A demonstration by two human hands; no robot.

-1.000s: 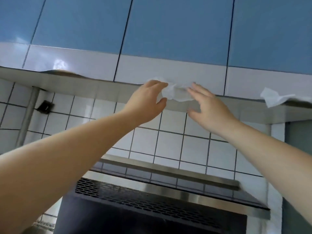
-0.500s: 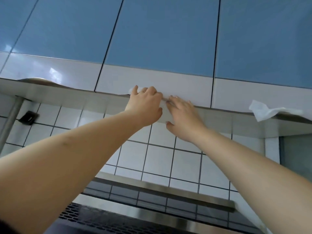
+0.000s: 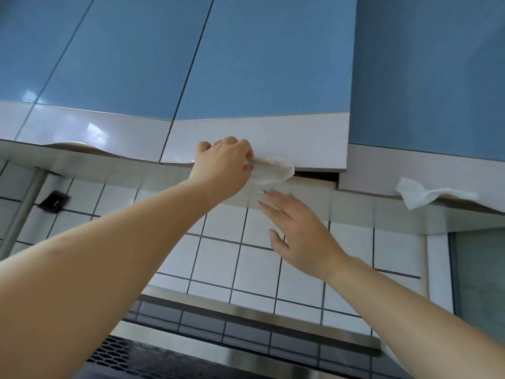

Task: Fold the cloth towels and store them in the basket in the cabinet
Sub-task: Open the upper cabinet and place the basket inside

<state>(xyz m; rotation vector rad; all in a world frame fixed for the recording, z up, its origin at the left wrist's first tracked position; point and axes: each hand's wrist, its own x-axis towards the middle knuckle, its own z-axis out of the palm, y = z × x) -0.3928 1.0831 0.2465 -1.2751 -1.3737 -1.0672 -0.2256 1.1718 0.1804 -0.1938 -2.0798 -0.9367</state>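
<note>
Under the blue wall cabinet door (image 3: pixel 259 77), the left hand (image 3: pixel 222 165) pinches a white cloth (image 3: pixel 273 170) at its bottom edge, apparently pulling it ajar; the right hand (image 3: pixel 297 231) hovers, fingers spread.

A white cloth towel (image 3: pixel 273 170) sits bunched at the lower edge of the middle cabinet door (image 3: pixel 254 105), held there in the left hand (image 3: pixel 224 165), whose fingers curl round its near end. The door is blue above with a pale band below, and it stands slightly ajar, a dark gap showing under its right corner. A second white cloth (image 3: pixel 420 194) hangs crumpled from under the next door to the right.
</note>
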